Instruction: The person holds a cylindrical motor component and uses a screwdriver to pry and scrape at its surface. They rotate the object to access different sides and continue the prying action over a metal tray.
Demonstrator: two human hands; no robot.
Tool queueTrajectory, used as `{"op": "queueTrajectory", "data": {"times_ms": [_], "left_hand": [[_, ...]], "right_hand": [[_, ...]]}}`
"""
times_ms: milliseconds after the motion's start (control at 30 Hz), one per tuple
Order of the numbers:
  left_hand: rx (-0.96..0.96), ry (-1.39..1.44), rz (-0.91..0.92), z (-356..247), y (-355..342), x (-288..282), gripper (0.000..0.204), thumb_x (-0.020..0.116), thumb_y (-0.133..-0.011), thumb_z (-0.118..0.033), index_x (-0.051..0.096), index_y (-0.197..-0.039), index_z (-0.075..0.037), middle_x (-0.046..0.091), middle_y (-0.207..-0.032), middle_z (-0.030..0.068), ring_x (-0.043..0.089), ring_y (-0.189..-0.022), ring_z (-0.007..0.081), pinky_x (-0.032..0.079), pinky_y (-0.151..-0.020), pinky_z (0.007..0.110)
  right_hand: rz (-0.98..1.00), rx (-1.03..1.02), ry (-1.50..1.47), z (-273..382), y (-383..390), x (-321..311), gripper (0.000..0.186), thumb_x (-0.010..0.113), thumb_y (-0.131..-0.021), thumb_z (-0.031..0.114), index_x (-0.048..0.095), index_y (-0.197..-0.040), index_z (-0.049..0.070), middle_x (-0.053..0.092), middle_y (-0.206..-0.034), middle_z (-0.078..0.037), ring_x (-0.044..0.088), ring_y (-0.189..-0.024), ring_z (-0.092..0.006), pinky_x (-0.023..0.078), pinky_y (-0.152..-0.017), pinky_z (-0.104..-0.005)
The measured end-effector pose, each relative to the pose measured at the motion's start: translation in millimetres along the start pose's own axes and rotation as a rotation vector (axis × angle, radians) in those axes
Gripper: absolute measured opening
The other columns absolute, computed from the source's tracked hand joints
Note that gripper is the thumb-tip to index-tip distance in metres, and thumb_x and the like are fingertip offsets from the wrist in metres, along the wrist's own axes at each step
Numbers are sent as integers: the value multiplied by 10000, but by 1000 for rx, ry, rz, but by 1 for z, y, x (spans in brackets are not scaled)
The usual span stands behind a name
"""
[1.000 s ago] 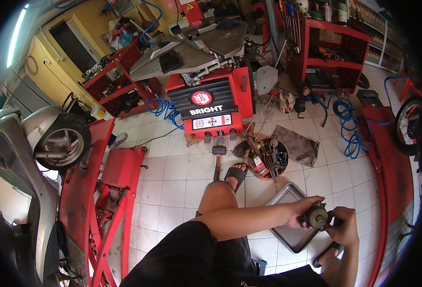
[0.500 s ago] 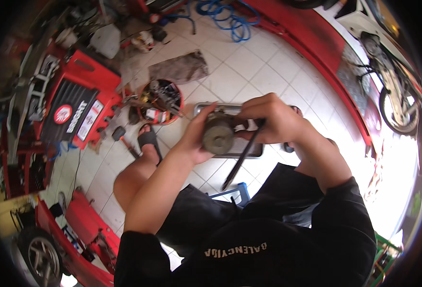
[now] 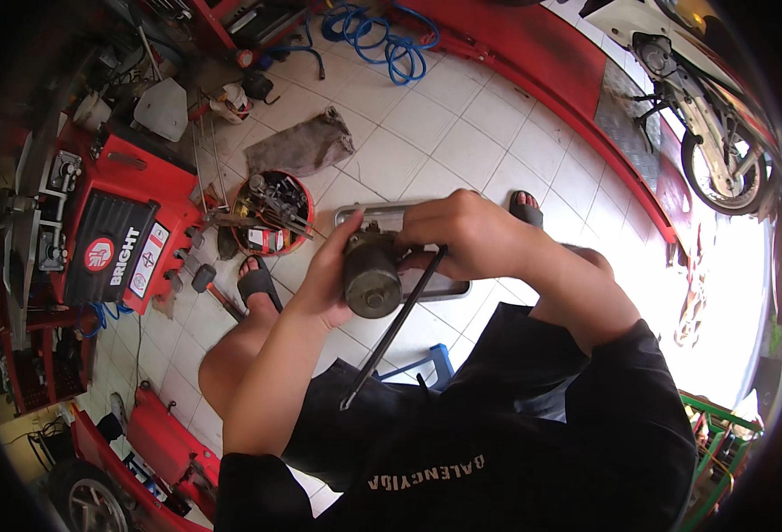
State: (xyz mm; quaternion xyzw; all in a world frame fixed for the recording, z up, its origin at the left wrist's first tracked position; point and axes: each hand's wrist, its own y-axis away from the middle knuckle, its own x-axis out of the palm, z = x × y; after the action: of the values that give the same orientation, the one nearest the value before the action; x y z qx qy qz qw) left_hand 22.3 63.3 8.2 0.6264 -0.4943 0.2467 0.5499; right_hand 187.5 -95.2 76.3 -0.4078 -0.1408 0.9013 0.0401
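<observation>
Dull grey-brown metal, scuffed and rounded like a small can: that's the cylindrical part (image 3: 372, 285), sitting right in the grip of the left hand (image 3: 322, 288), whose fingers wrap its outer flank, thumb laid up along the side. Snug closure there, a cradle that looks set to bear the weight and hold the flat round end, with its raised centre, tipped toward the wearer. Across from it, the right hand (image 3: 475, 239) sits close against the part's upper end, fingers curled nearly closed on a slim, dark, smooth rod (image 3: 395, 329) slanting down from them over the black shorts (image 3: 316, 426), presumably tucked away so the fingertips are free. Those tips are partly hidden, so whether they pinch the part I can't tell. Below the fingers, a shiny shallow tray (image 3: 452, 289) rests on pale tiles (image 3: 413, 133), probably to catch drips or bits. Past the left fingers, a round red-rimmed basin (image 3: 310, 222) bristles with metal tools (image 3: 276, 197), likely grouped for easy reach, and farther out lies a limp, stained cloth (image 3: 301, 146).
</observation>
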Motion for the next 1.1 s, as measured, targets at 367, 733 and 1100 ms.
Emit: {"op": "queueTrajectory", "data": {"times_ms": [367,733,1100], "left_hand": [[-48,43,48,-8,3,15,499,559,-973,-503,626,-1109,-28,691,-1024,150,695,-914,317,543,-585,386],[-25,62,-145,6,5,26,468,477,-1000,-450,693,-1036,-36,706,-891,225,514,-400,234,402,-329,264],[-14,57,180,2,-12,-86,411,504,-1008,-418,653,-1142,-60,711,-983,135,716,-747,267,583,-471,396]], "right_hand": [[0,-70,-59,-11,0,-3,320,795,-768,106,708,-1068,34,639,-853,-105,659,-756,-322,523,-627,-410],[-27,-79,-88,-6,0,3,318,792,-681,126,622,-917,0,654,-850,-182,644,-856,-408,507,-749,-480],[-35,-54,-42,-21,-6,18,514,844,-644,193,718,-1134,102,726,-867,-156,691,-850,-384,549,-747,-454]]}}
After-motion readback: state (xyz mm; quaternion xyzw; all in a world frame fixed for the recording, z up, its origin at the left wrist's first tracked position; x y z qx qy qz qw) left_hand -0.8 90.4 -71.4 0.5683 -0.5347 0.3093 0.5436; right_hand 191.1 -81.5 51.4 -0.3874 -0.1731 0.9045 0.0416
